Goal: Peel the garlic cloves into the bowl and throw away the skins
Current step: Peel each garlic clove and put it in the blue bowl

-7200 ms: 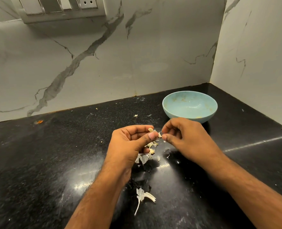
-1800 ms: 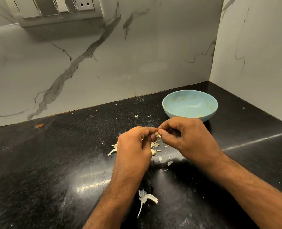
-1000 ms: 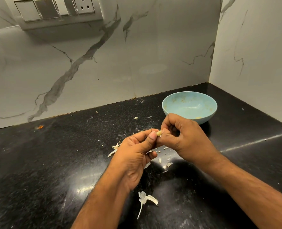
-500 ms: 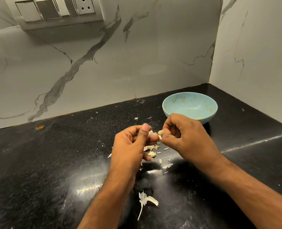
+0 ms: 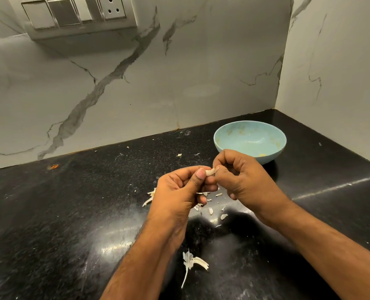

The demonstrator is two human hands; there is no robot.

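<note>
A small pale garlic clove (image 5: 210, 171) sits between my two hands above the black counter. My left hand (image 5: 177, 193) pinches it between thumb and forefinger. My right hand (image 5: 240, 180) pinches its other end with curled fingers. The light blue bowl (image 5: 227, 138) stands just behind my right hand, with one small yellowish bit near its front wall. Several torn garlic skins (image 5: 211, 211) lie scattered on the counter under my hands. A larger white stem piece (image 5: 193, 262) lies nearer to me between my forearms.
The black granite counter (image 5: 60, 213) meets marble walls at the back and right, forming a corner behind the bowl. A switch panel (image 5: 75, 14) hangs on the back wall at upper left. A small orange speck (image 5: 53, 166) lies at the far left.
My hands have come back together on the clove after being slightly apart half a second ago. A few more skin flakes lie under them than at the start.
</note>
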